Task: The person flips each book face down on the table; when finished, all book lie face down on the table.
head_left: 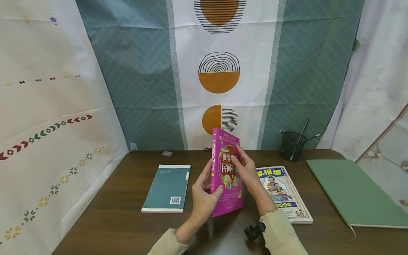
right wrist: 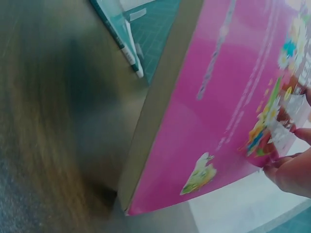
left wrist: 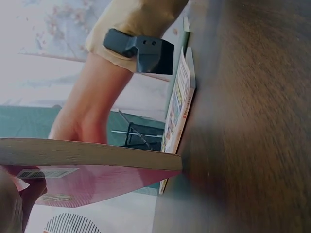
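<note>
A thick magenta book [head_left: 227, 200] with flowers and a title on its front is held upright above the table, its cover turned toward the head camera. My left hand [head_left: 204, 200] grips it at the spine side, the thumb lying on the front cover. On the opposite side, my right hand [head_left: 247, 173] holds the upper outer edge, fingers over the front. The right wrist view shows those fingertips [right wrist: 284, 170] against the cover. From the left wrist, the book's page edges [left wrist: 97, 151] and its pink back with a barcode are visible.
A teal book [head_left: 167, 187] lies back side up at left. To the right lie an illustrated book [head_left: 282, 193] and a large green notebook [head_left: 360, 193]. A black mesh pen cup [head_left: 290, 147] and a small white object [head_left: 167, 153] stand along the rear edge, before a patterned curtain [head_left: 143, 71].
</note>
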`<move>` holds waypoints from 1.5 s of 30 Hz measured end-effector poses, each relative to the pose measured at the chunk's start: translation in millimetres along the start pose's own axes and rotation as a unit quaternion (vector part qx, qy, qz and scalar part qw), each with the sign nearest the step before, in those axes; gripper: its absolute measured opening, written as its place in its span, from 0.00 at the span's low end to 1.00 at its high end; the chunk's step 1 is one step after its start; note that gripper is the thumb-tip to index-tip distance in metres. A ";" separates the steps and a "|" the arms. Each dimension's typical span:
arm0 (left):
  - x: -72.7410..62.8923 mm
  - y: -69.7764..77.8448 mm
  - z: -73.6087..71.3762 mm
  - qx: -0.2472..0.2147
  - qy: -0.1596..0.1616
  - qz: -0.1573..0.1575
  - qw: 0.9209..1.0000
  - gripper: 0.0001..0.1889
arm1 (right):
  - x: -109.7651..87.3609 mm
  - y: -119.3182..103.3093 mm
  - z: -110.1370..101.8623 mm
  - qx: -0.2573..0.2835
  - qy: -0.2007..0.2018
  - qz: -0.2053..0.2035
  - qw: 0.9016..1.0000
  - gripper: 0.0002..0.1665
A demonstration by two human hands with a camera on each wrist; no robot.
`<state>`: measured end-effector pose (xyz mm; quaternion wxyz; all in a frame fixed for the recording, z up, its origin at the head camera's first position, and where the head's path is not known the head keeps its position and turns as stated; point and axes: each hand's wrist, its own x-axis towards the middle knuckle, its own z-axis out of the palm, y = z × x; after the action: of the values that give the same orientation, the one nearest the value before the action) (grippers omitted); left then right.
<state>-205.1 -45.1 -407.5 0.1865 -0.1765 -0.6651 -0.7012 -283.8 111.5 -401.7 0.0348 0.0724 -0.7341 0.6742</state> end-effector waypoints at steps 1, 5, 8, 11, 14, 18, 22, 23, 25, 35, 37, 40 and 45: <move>-0.3 0.1 -0.2 0.000 0.000 0.001 1.000 0.38 | -0.7 -2.0 1.4 0.002 -0.003 -0.003 1.000 0.37; -1.2 0.5 -0.9 -0.003 0.002 0.009 1.000 0.39 | -4.2 -11.0 7.4 0.011 -0.016 -0.026 0.999 0.36; -1.5 0.7 -1.0 -0.005 0.002 0.017 1.000 0.39 | -8.2 -18.7 12.0 0.008 -0.019 -0.049 0.999 0.35; -2.3 0.3 -1.1 -0.003 0.001 0.026 1.000 0.39 | -12.6 -25.9 16.0 -0.002 -0.020 -0.073 0.997 0.35; -3.5 -0.4 -0.7 0.001 -0.002 0.037 0.999 0.40 | -16.4 -31.5 18.2 -0.005 -0.023 -0.092 0.995 0.36; -4.6 -2.1 0.9 0.016 -0.008 0.069 0.997 0.40 | -21.2 -37.4 18.8 -0.008 -0.020 -0.109 0.994 0.37; -5.3 -3.9 2.0 0.037 -0.011 0.114 0.993 0.38 | -24.3 -41.6 18.5 -0.010 -0.015 -0.124 0.992 0.38; -5.2 -4.2 2.2 0.041 -0.012 0.123 0.992 0.38 | -25.1 -42.7 18.5 -0.010 -0.014 -0.125 0.992 0.38; -4.9 -4.9 2.5 0.046 -0.015 0.134 0.990 0.38 | -25.9 -44.3 18.5 -0.009 -0.013 -0.129 0.991 0.38; 2.1 -12.0 3.4 0.101 -0.009 0.171 0.980 0.38 | -32.8 -53.6 21.7 -0.028 0.035 -0.166 0.985 0.34; 2.4 -12.3 4.5 0.114 -0.007 0.182 0.977 0.39 | -34.0 -54.2 22.3 -0.035 0.035 -0.169 0.984 0.35; 3.0 -12.8 7.3 0.126 -0.006 0.205 0.971 0.39 | -36.1 -55.3 22.3 -0.051 0.037 -0.176 0.982 0.37; 4.1 -14.6 11.5 0.159 -0.004 0.236 0.959 0.40 | -39.5 -61.6 21.2 -0.073 0.048 -0.203 0.975 0.37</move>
<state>-215.9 -33.0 -417.5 0.3693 -0.2996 -0.7082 -0.5218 -234.4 87.8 -348.8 0.2115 0.1848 -0.7485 0.6007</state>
